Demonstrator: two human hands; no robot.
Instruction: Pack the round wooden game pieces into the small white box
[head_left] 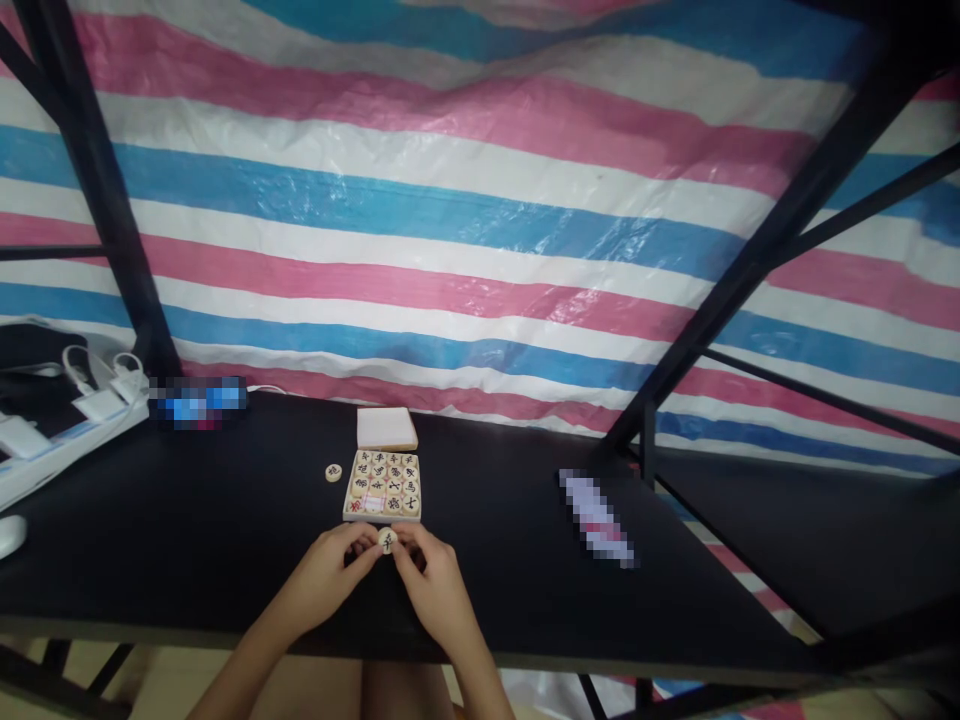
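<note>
My left hand (330,572) and my right hand (431,580) meet over the near part of a black table (187,540). Together they pinch one round wooden game piece (387,541) with a dark character on its face. Just beyond them lies a shallow square box (382,485) filled with several similar round pieces in rows. The box's pale lid (386,428) lies flat behind it. One loose piece (334,472) rests on the table to the left of the box.
A white power strip (67,430) with plugged-in chargers sits at the far left, with a white rounded object (10,535) near the left edge. Two blurred items (196,402) (598,518) lie on the table. Black frame bars (757,240) and a striped tarp (480,200) stand behind.
</note>
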